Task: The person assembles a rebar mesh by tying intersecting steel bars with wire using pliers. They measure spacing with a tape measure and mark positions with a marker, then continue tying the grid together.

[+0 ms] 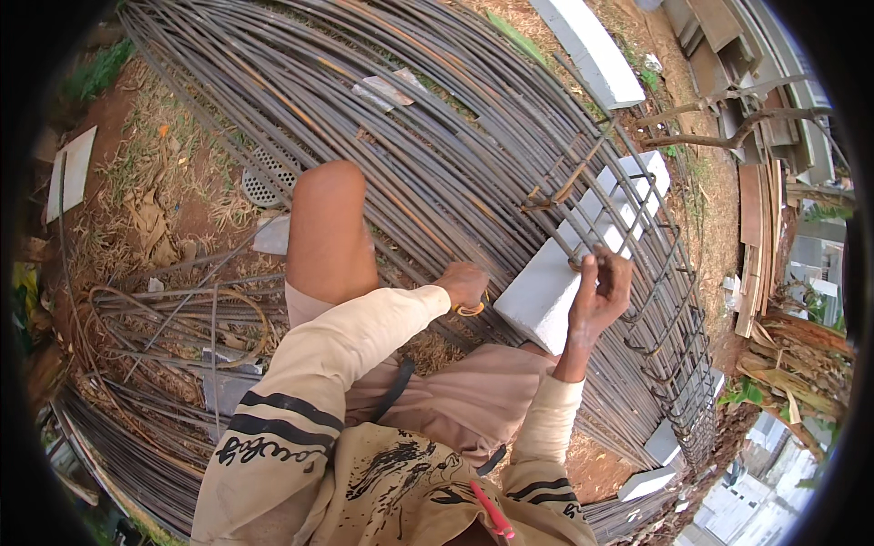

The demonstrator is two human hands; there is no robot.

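You are apparently working at the steel cage [663,278] across the white block [546,293], left hand [464,283] gripping an orange-handled tool [470,310], right hand [599,296] narrowed, hold unclear, the next move probably calling for steadiness.

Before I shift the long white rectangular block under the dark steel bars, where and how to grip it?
I'd take the white block at its near end, one palm on each long side, coming from the camera side. That end's top is flat and straight-edged, while the dark steel bars cross the far part and may weigh it down. Its underside is hidden.
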